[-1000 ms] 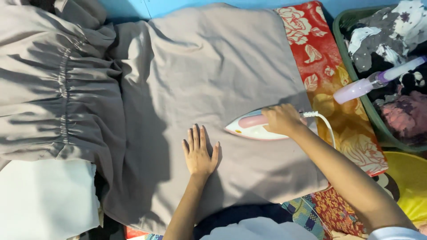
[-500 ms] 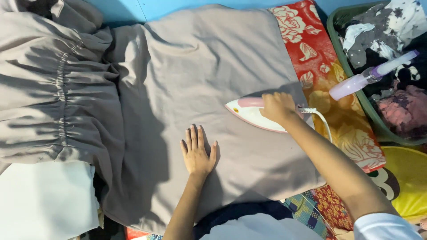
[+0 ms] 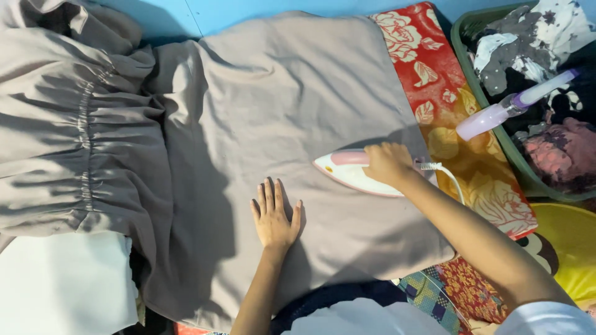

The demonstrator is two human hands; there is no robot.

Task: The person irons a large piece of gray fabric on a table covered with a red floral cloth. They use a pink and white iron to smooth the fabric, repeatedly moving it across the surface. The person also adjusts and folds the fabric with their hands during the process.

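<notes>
1. The right hand has its grip closed around the handle of the iron, which sits on the grey garment.
2. The left hand lies flat with fingers spread, at seven o'clock from the iron.
3. A spray bottle lies at two o'clock.

A red floral cloth covered the ironing surface, probably the floor, though the view left that uncertain. A grey garment lay spread flat on the cloth. A white folded fabric lay beside the garment's lower left edge.

Bare forearms, white sleeve at right shoulder, white top
</notes>
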